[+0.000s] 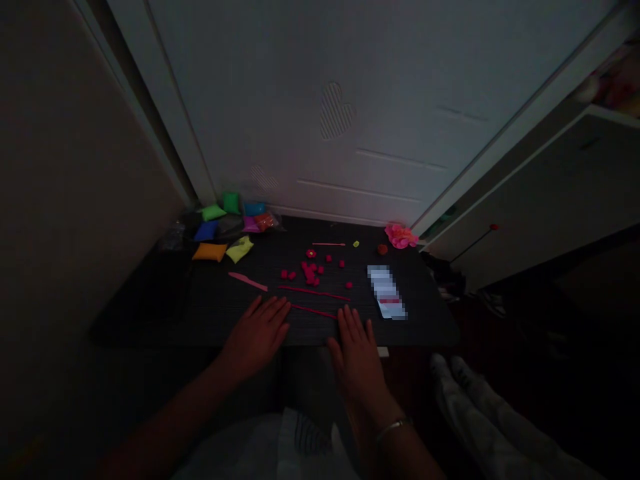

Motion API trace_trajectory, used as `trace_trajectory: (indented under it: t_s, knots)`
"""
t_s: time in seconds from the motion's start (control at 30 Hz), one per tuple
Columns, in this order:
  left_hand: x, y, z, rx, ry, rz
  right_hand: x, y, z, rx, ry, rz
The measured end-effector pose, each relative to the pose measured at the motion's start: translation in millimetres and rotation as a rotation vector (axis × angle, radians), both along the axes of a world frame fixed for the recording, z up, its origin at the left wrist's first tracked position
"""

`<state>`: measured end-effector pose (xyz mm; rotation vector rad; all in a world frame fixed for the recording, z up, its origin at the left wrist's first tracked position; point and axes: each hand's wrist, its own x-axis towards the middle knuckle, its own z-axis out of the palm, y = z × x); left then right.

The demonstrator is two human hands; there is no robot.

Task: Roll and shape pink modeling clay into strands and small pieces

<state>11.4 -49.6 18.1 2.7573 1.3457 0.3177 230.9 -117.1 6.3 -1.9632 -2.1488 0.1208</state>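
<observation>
My left hand (261, 331) lies flat with its fingers over the left end of a thin red clay strand (314, 311). At the strand's other end, my right hand (356, 343) rests with fingers stretched out on the table. A second, longer red strand (315, 291) runs parallel just behind it. Beyond that sit several small red clay lumps (309, 272), some clustered and some scattered. Among them is a small red flower (311, 253) with a yellowish centre. A pink plastic knife (248, 281) lies to the left, beyond my left hand.
Several coloured clay packets (210, 252) are grouped at the back left of the dark table (150, 327). A lit phone (387, 292) lies right of the strands. A thin pink stick (329, 244) and a pink flower-like object (401, 236) are at the back. Another person's legs (480, 407) show at right.
</observation>
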Motion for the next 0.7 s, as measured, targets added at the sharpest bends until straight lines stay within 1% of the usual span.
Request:
trace_trajectory:
  t_s: [0.1, 0.17, 0.27, 0.33, 0.4, 0.47, 0.53, 0.7]
  knots:
    - [1, -3, 6.2, 0.007, -0.004, 0.033, 6, 15, 6.6, 0.055, 0.040, -0.007]
    - [6, 2, 8.5, 0.032, -0.019, 0.040, 10, 29, 9.5, 0.114, 0.078, -0.024]
    - [17, 19, 10.5, 0.061, -0.049, 0.026, 11, 55, 12.0, 0.168, 0.136, -0.020]
    - [24, 35, 11.2, 0.055, -0.068, 0.035, 9, 71, 13.1, 0.169, 0.158, -0.006]
    - [28, 50, 11.6, 0.042, -0.068, 0.074, 5, 82, 13.9, 0.151, 0.158, -0.001]
    - [29, 61, 11.9, 0.032, -0.058, 0.086, 1, 88, 14.8, 0.127, 0.149, 0.005]
    - [27, 67, 12.3, 0.015, -0.038, 0.069, -1, 90, 15.6, 0.111, 0.141, 0.012]
    - [25, 67, 14.5, -0.007, 0.024, 0.053, -3, 90, 18.5, 0.121, 0.114, 0.044]
